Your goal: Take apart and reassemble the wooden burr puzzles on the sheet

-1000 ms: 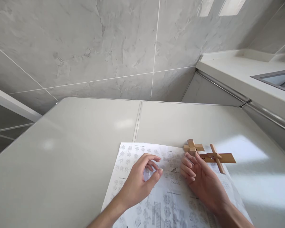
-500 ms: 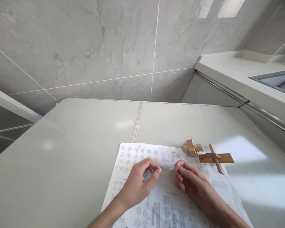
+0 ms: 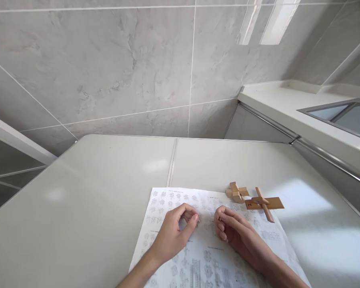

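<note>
A printed instruction sheet (image 3: pixel 210 256) with small diagrams lies on the pale table (image 3: pixel 93 200). My left hand (image 3: pixel 174 234) rests on the sheet with its fingers curled toward the thumb, nothing in them. My right hand (image 3: pixel 235 234) lies beside it on the paper, fingers curled in loosely and empty. Just beyond the right hand sit two wooden puzzle pieces: a small knobby cross (image 3: pixel 237 192) and a flat cross-shaped piece (image 3: pixel 264 203). Neither hand touches them.
A grey tiled wall (image 3: pixel 138 68) rises behind the table. A white counter (image 3: pixel 288 104) with a sink (image 3: pixel 345 116) runs along the right. A seam (image 3: pixel 171 168) splits the table top down the middle.
My right hand drew back from the small wooden cross and curled its fingers on the sheet. The view tilted up a little. The left hand closed slightly.
</note>
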`<state>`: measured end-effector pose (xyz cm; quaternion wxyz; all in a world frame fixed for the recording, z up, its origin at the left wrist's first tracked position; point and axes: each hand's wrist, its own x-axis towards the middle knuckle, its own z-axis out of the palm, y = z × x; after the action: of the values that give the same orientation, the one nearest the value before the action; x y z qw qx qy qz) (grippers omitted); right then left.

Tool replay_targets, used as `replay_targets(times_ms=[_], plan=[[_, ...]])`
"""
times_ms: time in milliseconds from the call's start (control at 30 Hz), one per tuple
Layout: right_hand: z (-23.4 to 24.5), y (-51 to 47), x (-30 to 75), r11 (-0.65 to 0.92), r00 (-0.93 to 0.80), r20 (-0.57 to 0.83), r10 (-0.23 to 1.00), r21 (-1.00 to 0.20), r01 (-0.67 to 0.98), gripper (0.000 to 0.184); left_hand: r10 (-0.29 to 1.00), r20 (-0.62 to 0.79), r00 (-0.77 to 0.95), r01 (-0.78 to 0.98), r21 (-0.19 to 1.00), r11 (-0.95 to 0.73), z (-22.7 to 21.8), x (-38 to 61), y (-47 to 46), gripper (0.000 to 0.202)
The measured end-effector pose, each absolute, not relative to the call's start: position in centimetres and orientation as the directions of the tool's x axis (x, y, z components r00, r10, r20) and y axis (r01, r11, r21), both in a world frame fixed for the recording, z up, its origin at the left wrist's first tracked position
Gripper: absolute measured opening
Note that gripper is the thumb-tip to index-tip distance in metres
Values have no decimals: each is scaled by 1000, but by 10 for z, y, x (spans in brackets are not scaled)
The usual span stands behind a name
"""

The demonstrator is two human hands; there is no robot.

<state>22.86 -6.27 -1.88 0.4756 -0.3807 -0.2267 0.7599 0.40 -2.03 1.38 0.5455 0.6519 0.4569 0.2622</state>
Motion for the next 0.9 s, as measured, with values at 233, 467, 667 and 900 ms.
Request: replay_targets(times_ms=[233, 467, 667, 900], plan=[[-18, -60, 227, -415, -265, -320, 910, -740, -530, 38, 906, -67, 419, 196, 980, -18, 10, 0, -14, 18], [-17, -61, 227, -389, -271, -285, 920, -760, -520, 38, 916, -64, 396, 174, 985, -7, 3, -7, -9, 17], [-18, -61, 227, -367, -272, -258, 927, -772, -518, 37, 922, -68, 380, 154, 988, 10, -2, -7, -6, 16], [-15, -58, 224, -354, -262, -249, 932, -770, -530, 41, 926, -55, 374, 147, 989, -1, -4, -6, -5, 16]])
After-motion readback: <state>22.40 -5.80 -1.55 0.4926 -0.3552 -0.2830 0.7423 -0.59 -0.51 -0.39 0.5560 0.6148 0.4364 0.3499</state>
